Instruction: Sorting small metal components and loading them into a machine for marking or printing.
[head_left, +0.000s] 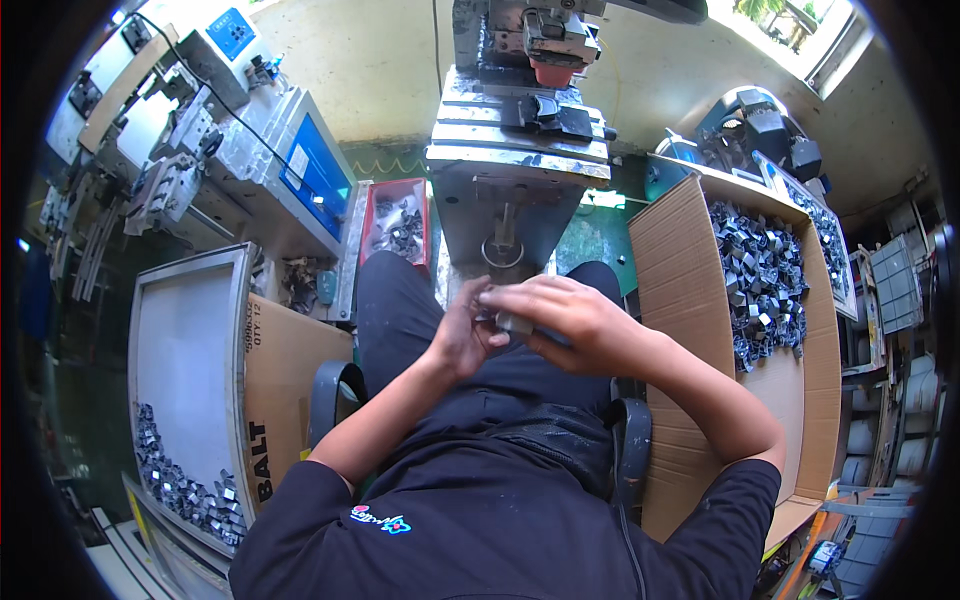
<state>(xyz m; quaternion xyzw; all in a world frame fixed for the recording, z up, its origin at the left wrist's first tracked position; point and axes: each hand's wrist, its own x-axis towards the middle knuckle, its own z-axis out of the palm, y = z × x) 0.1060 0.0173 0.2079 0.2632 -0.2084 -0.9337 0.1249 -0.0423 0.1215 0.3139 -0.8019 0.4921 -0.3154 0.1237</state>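
Note:
Both hands are close together above my lap. My left hand (466, 330) is half curled, palm up, beside a small metallic part; fingers and part are blurred. Over it, my right hand (574, 319) bends its fingers around a small pale grey piece (514, 323). Whether the left fingers also grip something cannot be told. Ahead stands a pad printing machine with a red pad (555, 73) above a small black fixture (574, 122). A shiny part (547, 109) sits in that fixture.
At the right, a cardboard box (675, 255) holds many small metallic parts (757, 277). A framed tray (247, 390) at the left holds more. Between the machines stands a red bin (365, 225) with parts and plastic. Chair armrests (634, 442) flank me.

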